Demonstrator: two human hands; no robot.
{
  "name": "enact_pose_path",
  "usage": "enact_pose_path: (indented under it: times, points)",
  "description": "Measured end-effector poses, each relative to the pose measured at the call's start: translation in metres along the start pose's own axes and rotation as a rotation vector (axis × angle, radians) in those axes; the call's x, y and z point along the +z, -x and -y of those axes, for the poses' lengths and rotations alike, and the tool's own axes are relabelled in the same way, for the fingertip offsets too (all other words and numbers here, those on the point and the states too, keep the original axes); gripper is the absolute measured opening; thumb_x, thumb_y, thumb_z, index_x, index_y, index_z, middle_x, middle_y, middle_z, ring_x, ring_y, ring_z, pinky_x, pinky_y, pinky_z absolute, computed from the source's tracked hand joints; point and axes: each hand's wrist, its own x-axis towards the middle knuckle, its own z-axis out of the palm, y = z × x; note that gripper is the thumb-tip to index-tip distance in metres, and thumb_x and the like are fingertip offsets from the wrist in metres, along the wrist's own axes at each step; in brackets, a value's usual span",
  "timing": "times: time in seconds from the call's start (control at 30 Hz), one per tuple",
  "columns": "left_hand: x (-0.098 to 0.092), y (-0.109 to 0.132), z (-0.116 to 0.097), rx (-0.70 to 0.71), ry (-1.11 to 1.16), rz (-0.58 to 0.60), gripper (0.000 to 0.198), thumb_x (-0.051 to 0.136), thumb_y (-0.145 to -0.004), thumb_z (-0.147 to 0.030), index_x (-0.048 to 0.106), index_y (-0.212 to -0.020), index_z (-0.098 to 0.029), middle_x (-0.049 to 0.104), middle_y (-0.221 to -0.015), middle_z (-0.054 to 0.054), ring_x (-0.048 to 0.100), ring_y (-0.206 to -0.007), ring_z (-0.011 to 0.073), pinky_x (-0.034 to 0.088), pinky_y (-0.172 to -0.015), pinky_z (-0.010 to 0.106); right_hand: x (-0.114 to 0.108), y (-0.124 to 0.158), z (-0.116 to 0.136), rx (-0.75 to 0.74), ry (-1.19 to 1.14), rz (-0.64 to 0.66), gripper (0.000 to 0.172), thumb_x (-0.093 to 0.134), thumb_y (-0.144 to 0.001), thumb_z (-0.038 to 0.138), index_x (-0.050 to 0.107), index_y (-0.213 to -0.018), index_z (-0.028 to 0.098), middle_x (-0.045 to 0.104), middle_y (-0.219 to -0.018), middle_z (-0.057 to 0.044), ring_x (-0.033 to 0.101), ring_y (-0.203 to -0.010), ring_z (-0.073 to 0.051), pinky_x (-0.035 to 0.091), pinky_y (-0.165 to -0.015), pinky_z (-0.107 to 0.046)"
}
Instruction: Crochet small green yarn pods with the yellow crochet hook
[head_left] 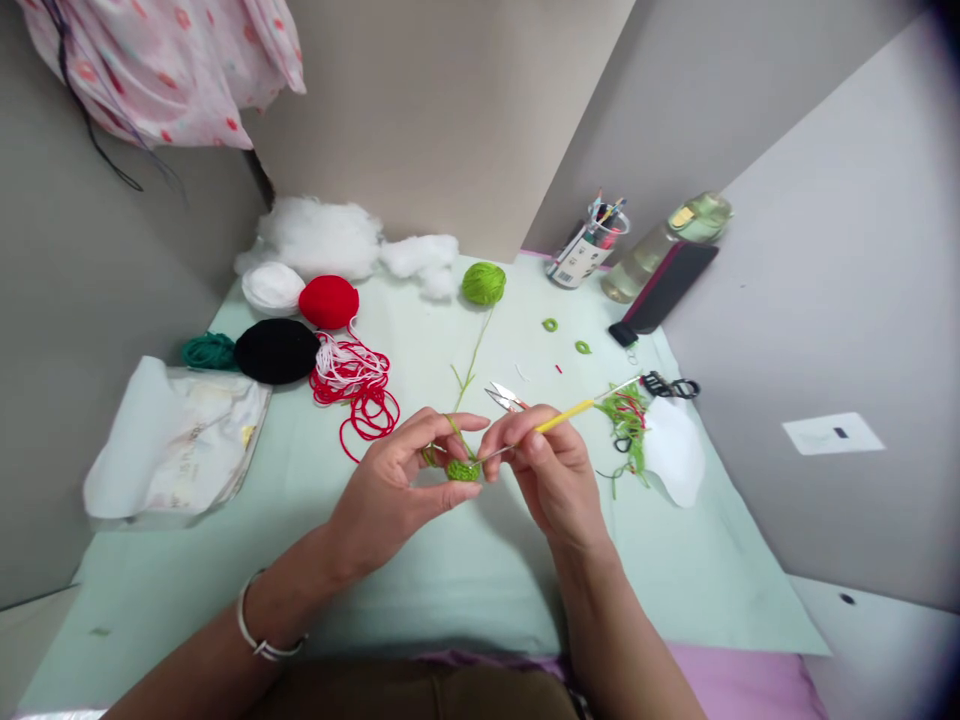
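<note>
Left hand (386, 490): thumb and fingers pinching a small rounded green crocheted piece (463, 471), which sits between their tips
Right hand (559, 480): pinching a slim metal crochet hook with a yellow handle (566, 415), its near end at the crocheted piece
Scissors with pointed silver blades (501, 394): just beyond the crocheted piece, to its right, partly hidden
Tangle of red and white yarn (358, 375): left of the crocheted piece and farther off
Round ball of bright green yarn (484, 284): well beyond the crocheted piece
</note>
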Motion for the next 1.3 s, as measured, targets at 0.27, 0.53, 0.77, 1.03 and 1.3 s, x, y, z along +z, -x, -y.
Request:
enact_pose_path:
  times: [0.27, 0.53, 0.77, 1.03, 1.3]
  points:
    - [0.0, 0.001, 0.002, 0.033, -0.117, -0.013, 0.043, 0.087, -0.078, -0.015, 0.083, -0.117, -0.031, 0.066, -0.091, 0.0, 0.065, -0.09, 0.0175, 0.056, -0.091, 0.032, -0.009, 0.005, 0.011, -0.153, 0.321, 0.089, 0.019, 0.064, -0.106, 0.036, 0.075, -0.098, 0.023, 0.08, -0.091, -0.005, 0.075, -0.073, -0.017, 0.062, -0.068, -0.033]
    - [0.003, -0.003, 0.012, 0.15, -0.244, -0.13, 0.047, 0.081, -0.078, -0.012, 0.081, -0.122, -0.028, 0.067, -0.089, -0.001, 0.066, -0.085, 0.0156, 0.057, -0.085, 0.03, -0.002, 0.011, 0.011, -0.483, 0.745, 0.158, 0.018, 0.059, -0.106, 0.016, 0.075, -0.111, 0.023, 0.081, -0.099, -0.008, 0.078, -0.093, -0.021, 0.066, -0.08, -0.037]
    - [0.01, -0.001, 0.007, -0.043, 0.109, -0.192, 0.043, 0.091, -0.072, -0.014, 0.083, -0.112, -0.026, 0.063, -0.089, -0.003, 0.064, -0.083, 0.0121, 0.056, -0.081, 0.023, 0.012, 0.02, 0.002, -0.831, 1.344, 0.047, 0.023, 0.066, -0.098, 0.006, 0.077, -0.111, 0.02, 0.078, -0.101, -0.01, 0.075, -0.097, -0.021, 0.064, -0.082, -0.03]
    - [0.011, 0.002, 0.01, -0.243, 0.483, -0.033, 0.05, 0.098, -0.071, -0.028, 0.085, -0.119, -0.03, 0.067, -0.092, 0.0, 0.063, -0.089, 0.0142, 0.051, -0.084, 0.026, 0.018, 0.028, -0.016, -0.798, 0.979, -0.129, 0.044, 0.066, -0.098, 0.005, 0.075, -0.132, 0.032, 0.076, -0.1, -0.005, 0.075, -0.092, -0.021, 0.065, -0.074, -0.034]
    - [-0.001, -0.003, 0.003, -0.237, 0.402, -0.03, 0.045, 0.096, -0.072, -0.029, 0.086, -0.116, -0.031, 0.065, -0.092, 0.0, 0.06, -0.091, 0.0146, 0.047, -0.087, 0.027, 0.019, 0.015, -0.005, -0.488, 0.502, -0.184, 0.023, 0.065, -0.103, 0.017, 0.083, -0.111, 0.03, 0.083, -0.094, -0.005, 0.078, -0.087, -0.022, 0.067, -0.077, -0.038]
